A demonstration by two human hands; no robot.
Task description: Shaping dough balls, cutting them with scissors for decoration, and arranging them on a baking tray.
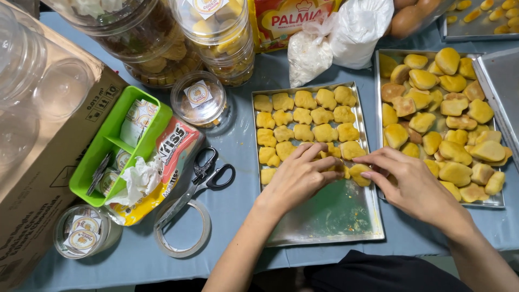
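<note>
everything is placed from the middle tray [324,227], a shallow steel sheet on the blue-clothed bench [243,140]. far left of it a cardboard box [38,178], then a green bin [108,146], a snack bag [170,157], scissors [203,178] and a tape roll [181,232]. behind it stand cookie jars [216,32]. the tray's far half holds rows of pale yellow cookies [308,116]; its near half is bare. the left hand [294,181] lies over the last row, fingers loosely curled, nothing clearly pinched. the right hand [413,186] touches an end cookie [359,174] with its fingertips; i cannot tell if the grip has closed. these cookies look light, dry and crumbly, so probably best lifted by the edges, gently. right of the tray sits a second tray [494,204] of browner cookies.
</note>
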